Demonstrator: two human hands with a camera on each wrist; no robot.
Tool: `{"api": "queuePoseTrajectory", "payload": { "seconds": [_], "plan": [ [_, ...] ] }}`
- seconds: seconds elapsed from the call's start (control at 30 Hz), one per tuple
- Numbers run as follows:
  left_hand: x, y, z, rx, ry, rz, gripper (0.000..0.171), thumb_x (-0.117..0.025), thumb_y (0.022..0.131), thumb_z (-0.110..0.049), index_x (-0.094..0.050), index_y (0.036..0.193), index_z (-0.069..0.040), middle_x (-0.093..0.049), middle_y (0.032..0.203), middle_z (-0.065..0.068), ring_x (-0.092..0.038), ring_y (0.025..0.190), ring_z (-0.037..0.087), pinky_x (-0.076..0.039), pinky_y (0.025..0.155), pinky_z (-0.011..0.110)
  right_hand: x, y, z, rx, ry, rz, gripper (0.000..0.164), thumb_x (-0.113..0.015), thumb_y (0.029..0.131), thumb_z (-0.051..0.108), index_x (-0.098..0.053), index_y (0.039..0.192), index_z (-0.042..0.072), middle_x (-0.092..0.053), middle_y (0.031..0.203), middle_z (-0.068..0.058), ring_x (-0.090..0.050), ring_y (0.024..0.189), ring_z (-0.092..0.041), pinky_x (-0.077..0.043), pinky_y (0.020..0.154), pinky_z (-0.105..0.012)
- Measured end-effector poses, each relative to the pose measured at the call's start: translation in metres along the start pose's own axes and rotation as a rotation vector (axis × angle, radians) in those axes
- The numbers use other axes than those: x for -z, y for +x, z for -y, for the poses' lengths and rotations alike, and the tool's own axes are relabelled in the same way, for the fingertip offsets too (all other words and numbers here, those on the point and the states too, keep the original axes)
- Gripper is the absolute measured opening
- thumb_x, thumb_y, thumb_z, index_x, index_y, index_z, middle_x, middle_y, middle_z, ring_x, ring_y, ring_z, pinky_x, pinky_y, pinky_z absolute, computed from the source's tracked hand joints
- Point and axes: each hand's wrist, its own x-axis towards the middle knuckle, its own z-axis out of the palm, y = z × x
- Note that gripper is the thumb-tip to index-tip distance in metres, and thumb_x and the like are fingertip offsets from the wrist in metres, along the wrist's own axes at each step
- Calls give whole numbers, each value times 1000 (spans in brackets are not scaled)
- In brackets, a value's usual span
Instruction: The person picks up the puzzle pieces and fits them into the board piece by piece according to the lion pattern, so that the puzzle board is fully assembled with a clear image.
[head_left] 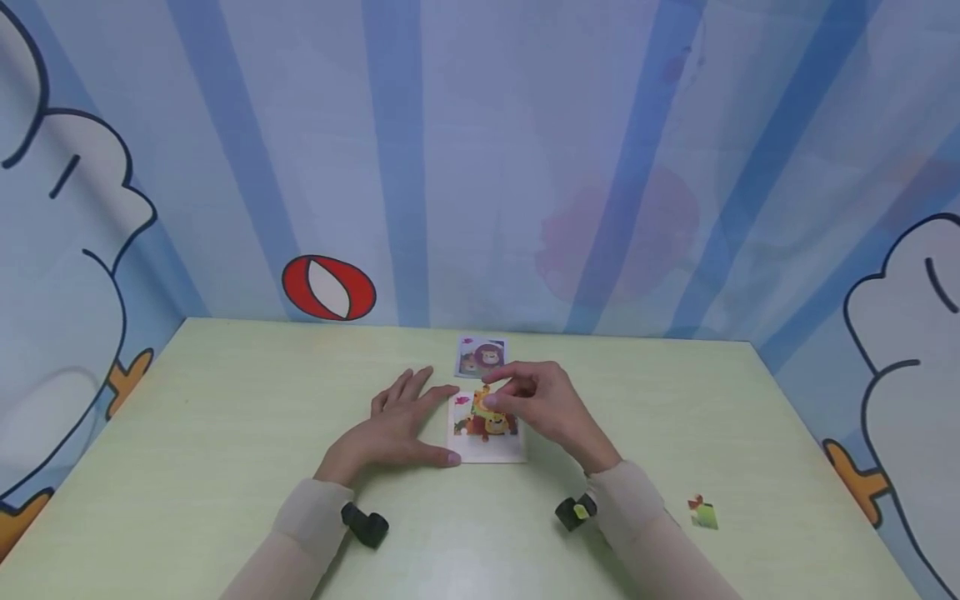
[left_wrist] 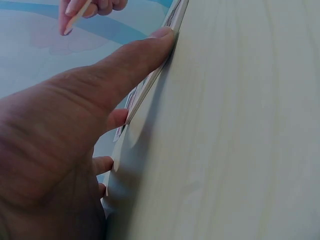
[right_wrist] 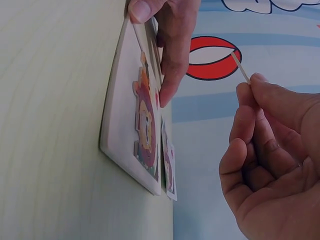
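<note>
A white puzzle board [head_left: 491, 452] lies on the table, partly filled with a lion picture [right_wrist: 145, 125]. My left hand [head_left: 397, 429] rests at its left side, thumb touching the lower left corner and index finger at the upper left. Above the board, my right hand [head_left: 546, 404] pinches a thin puzzle piece [right_wrist: 240, 67] between thumb and index finger. Seen edge-on in both wrist views, the piece is held clear of the board; from the head its yellow and orange print [head_left: 480, 406] overlaps the board's upper part.
Just behind the board lies a small picture card [head_left: 481, 357] with a lion on it. A loose green and red puzzle piece [head_left: 703, 512] lies at the right of the table [head_left: 247, 392]. A printed curtain [head_left: 480, 167] hangs along the back.
</note>
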Motion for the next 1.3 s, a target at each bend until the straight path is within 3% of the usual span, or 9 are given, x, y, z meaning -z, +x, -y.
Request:
{"api": "queuePoseTrajectory", "payload": {
  "seconds": [0.1,0.27,0.53,0.9,1.3],
  "plan": [
    [1,-1,0,-4,-11,2,103,-86,79,-66,-40,165,-33,-9,183,13,1,169,47,-7,128,79,-2,3,-2,-3,0,28,29,-84,95,25,-80,123,17,-80,98,-21,-65,81,-51,-49,60,-30],
    [0,-1,1,-9,-28,-2,103,-86,78,-66,-41,165,-34,-9,183,11,2,169,45,-6,129,78,-5,7,-6,-2,-13,60,29,-83,96,22,-79,122,12,-81,93,-15,-64,76,-51,-45,58,-29],
    [1,-2,1,-12,-19,-3,102,-86,79,-66,-41,165,-33,-9,183,12,1,169,46,-7,129,78,-11,12,-11,10,-42,124,19,-83,95,21,-80,113,14,-83,89,-5,-74,79,-29,-58,69,-37],
    [2,-2,-1,-24,-8,-1,101,-85,81,-65,-41,165,-32,-9,183,14,1,169,47,-8,129,77,-18,15,-15,21,-58,178,13,-83,94,15,-80,107,15,-84,90,-4,-78,81,-20,-56,76,-31],
    [1,-1,0,-1,12,7,100,-87,81,-59,-40,165,-32,-8,183,12,1,169,45,-8,130,75,-28,17,-17,-1,-149,183,12,-86,90,12,-82,100,16,-82,90,0,-69,77,-9,-51,79,-29]
  ]
}}
